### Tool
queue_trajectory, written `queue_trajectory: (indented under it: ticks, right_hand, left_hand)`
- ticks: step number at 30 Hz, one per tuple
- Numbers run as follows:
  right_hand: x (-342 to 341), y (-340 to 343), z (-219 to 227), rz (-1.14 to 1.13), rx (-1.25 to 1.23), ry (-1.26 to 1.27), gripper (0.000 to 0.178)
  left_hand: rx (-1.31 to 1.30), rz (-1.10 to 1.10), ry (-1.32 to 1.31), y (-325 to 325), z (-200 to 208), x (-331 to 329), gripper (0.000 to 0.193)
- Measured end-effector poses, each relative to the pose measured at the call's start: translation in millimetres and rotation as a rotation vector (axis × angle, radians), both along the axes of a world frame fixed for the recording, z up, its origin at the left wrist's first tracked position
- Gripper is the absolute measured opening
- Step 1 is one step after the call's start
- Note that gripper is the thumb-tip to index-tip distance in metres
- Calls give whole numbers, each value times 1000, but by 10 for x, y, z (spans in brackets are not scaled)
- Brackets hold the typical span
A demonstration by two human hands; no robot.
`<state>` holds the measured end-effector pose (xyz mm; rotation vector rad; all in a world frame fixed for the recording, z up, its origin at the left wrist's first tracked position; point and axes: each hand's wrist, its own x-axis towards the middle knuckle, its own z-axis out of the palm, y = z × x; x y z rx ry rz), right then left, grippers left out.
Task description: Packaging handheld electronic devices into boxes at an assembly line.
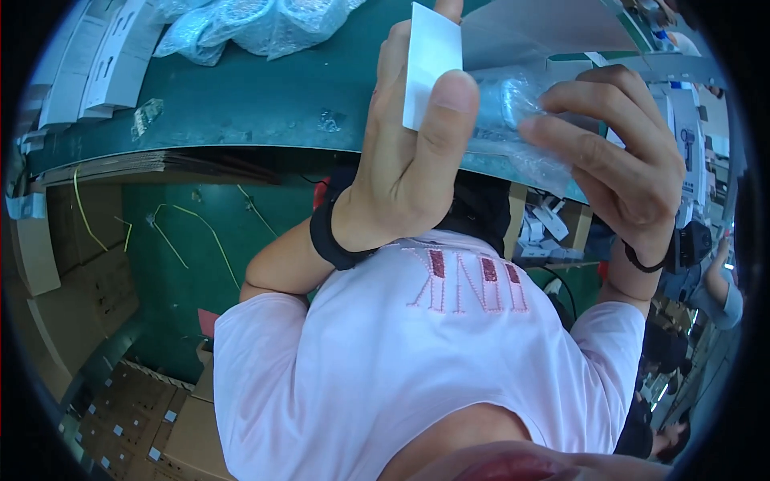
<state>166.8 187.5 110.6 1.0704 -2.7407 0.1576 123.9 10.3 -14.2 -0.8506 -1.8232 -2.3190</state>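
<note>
My left hand [409, 160] is raised over the bench edge, with its thumb pressing a white cardboard flap [433, 64] against the fingers. Beyond it, a larger pale cardboard panel [545, 36] stands up; whether it joins the flap I cannot tell. Between my hands lies something in clear bubble wrap [505, 100], and what is inside does not show plainly. The curled thumb and fingers of my right hand [622, 152] are at the right side of this wrap, gripping its loose plastic.
White printed boxes [120, 56] stand at the far left of the green bench [273, 100]. A heap of bubble-wrapped items [257, 24] lies at the back. Flat cardboard [160, 167] is stored under the bench top. Brown cartons [84, 297] stand at the left; other people are at the right.
</note>
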Motion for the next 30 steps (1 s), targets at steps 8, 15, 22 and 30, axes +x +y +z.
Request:
queue_trajectory:
  ticks: [8,15,22,30]
  right_hand:
    - [51,87,-35,-16,-45,-7,36]
    - [156,287,-74,-51,-60,-35,38]
    - [135,368,-157,-74,-116,-22,34]
    - [3,596,-164,-443,-611,353,38]
  left_hand:
    - [-48,-49,84,75,26,79,65]
    - [-111,-54,165,97,37,111,66]
    - [-161,-43,52,110,60,115,63]
    - [205,-22,55,-6,-136,-172,46]
